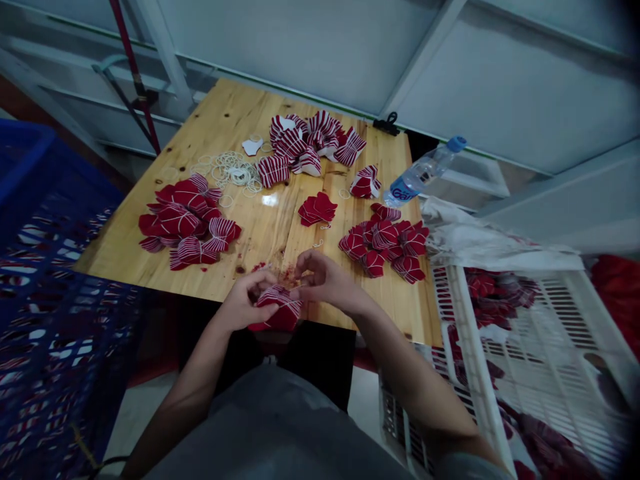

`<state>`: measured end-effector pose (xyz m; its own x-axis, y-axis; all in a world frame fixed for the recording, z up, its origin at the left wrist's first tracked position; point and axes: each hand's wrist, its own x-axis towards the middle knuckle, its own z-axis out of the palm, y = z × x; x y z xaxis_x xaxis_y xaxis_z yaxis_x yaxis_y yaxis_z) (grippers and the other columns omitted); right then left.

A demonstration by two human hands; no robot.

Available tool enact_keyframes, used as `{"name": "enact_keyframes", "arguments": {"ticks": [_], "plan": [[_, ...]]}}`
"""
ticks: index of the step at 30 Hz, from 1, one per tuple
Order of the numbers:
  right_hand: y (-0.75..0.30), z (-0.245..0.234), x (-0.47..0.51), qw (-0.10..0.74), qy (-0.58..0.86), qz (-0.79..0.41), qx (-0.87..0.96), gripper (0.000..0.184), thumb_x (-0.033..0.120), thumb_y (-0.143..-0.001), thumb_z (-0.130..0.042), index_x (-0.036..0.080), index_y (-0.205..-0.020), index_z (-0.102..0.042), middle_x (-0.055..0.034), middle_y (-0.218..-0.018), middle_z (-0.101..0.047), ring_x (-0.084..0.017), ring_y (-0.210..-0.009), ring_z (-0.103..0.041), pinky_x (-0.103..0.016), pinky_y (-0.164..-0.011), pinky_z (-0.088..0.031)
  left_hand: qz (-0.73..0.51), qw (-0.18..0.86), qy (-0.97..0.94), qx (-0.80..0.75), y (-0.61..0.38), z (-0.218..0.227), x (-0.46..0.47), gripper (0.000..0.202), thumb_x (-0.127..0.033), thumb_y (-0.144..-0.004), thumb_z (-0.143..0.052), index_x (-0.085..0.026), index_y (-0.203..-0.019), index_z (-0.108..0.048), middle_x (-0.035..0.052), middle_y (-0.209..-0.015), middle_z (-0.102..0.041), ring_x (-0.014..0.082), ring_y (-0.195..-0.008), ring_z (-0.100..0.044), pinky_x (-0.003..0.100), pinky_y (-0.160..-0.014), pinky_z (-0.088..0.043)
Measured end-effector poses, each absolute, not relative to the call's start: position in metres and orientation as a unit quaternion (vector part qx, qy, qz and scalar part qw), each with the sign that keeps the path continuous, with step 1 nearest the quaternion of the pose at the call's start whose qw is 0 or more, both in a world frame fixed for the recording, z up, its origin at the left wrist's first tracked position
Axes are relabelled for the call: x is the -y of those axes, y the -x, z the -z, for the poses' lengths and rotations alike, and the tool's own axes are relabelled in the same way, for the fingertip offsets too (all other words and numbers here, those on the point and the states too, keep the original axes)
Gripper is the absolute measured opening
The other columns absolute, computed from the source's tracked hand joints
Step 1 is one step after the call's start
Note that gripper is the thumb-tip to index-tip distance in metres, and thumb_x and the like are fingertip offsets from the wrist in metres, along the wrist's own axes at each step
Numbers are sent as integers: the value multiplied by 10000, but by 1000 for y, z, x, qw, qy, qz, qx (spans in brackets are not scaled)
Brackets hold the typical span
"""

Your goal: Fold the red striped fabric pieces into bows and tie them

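Note:
At the table's front edge, my left hand (249, 301) is closed around a bundle of red fabric pieces with white stripes (281, 312), thumb on top. My right hand (323, 281) is at the bundle's right edge, its thumb on the cloth and its fingers curled above. Whether a band lies between these fingers is too small to tell. Just beyond the hands is a small stack of plain red pieces (318, 209). A pile of banded red bundles (187, 223) lies to the left, and another red pile (385, 241) to the right.
White rubber bands (237, 170) lie heaped on the wooden table (270, 247), near striped bundles (310, 141). A water bottle (425, 172) and a black clip (387, 124) are at the right back. A blue crate (65, 267) stands left, a white crate (550, 333) right, both holding fabric.

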<state>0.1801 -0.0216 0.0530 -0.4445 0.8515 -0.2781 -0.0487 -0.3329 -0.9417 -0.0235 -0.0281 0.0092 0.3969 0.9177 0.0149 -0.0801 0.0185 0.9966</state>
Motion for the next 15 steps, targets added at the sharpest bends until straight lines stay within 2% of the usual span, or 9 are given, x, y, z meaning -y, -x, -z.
{"name": "enact_keyframes", "arguments": {"ticks": [2, 5, 7, 9, 12, 15], "plan": [[-185, -53, 20, 302, 428, -715, 464, 396, 340, -665, -791, 198, -909, -514, 56, -787, -544, -31, -493, -459, -173, -424, -342, -441, 618, -542, -361, 27, -5, 29, 269, -321, -568, -783, -172, -744, -644, -24, -541, -583, 89, -428, -467, 181, -409, -320], [-191, -58, 17, 183, 429, -703, 537, 288, 440, -803, -660, 162, -815, -588, 67, -600, -502, -41, -437, -403, -179, -391, -283, -413, 638, -560, -331, 31, -6, 29, 255, -311, -570, -771, -171, -753, -663, -13, -531, -590, 93, -419, -462, 185, -400, -313], [-193, -64, 13, 81, 405, -680, 606, 385, 479, -846, -610, 159, -642, -547, 75, -504, -426, -41, -430, -368, -182, -393, -251, -371, 646, -583, -324, 32, -10, 29, 229, -269, -564, -766, -172, -743, -660, -9, -535, -597, 99, -434, -482, 184, -410, -331], [-193, -68, 8, 15, 364, -679, 637, 465, 504, -868, -580, 170, -562, -477, 84, -472, -364, -36, -424, -322, -185, -396, -225, -342, 654, -595, -320, 33, -14, 29, 213, -237, -550, -763, -175, -717, -647, -16, -530, -588, 97, -439, -484, 182, -419, -343], [-192, -72, 1, 23, 284, -715, 639, 483, 516, -873, -575, 186, -553, -426, 96, -476, -308, -36, -425, -284, -192, -409, -210, -353, 669, -576, -311, 34, -17, 31, 258, -311, -530, -793, -177, -682, -634, -20, -507, -553, 86, -416, -447, 185, -403, -328], [-188, -76, 3, 98, 247, -705, 658, 543, 475, -847, -630, 194, -503, -317, 94, -506, -230, -40, -462, -226, -210, -443, -180, -430, 686, -488, -326, 31, -12, 42, 453, -559, -486, -807, -187, -665, -621, 3, -520, -540, 102, -410, -452, 213, -379, -340]]}}
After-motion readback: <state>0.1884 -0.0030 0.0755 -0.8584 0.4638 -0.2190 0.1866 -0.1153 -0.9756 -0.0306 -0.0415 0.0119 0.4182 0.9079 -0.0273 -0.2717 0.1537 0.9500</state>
